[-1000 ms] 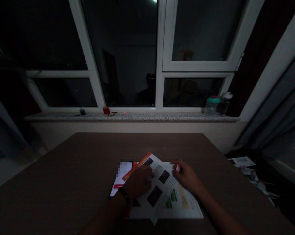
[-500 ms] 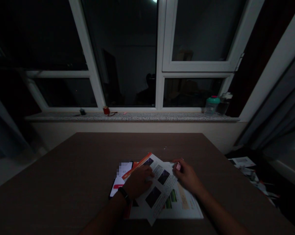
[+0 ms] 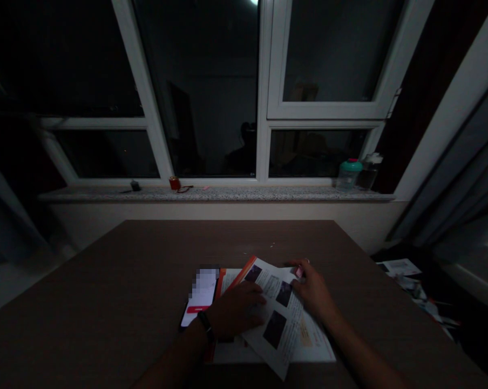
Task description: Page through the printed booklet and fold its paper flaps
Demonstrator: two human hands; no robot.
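Observation:
My left hand [image 3: 239, 309] lies across a printed sheet [image 3: 279, 310] with dark pictures and an orange edge, its fingers stretched out over the paper. My right hand [image 3: 313, 292] is closed around a small pink-and-white object [image 3: 299, 271], perhaps an eraser, mostly covered by the fingers. The right fingers also touch the sheet's right edge. Under this tilted sheet lies another printed page [image 3: 317, 348], also with an orange left edge. A lit phone [image 3: 201, 300] rests to the left of the papers, near my left wrist.
The brown table [image 3: 106, 302] reaches to the wall below the window. A few small white crumbs [image 3: 272, 245] lie beyond the papers. On the sill stand a teal-lidded cup [image 3: 350, 174], a clear bottle [image 3: 369, 172] and a small red item [image 3: 174, 183]. Papers [image 3: 401, 267] lie beyond the table's right side.
The top sheet has shifted right and turned more upright, uncovering more of the phone and the lower page's left side. My left hand has moved slightly right with it.

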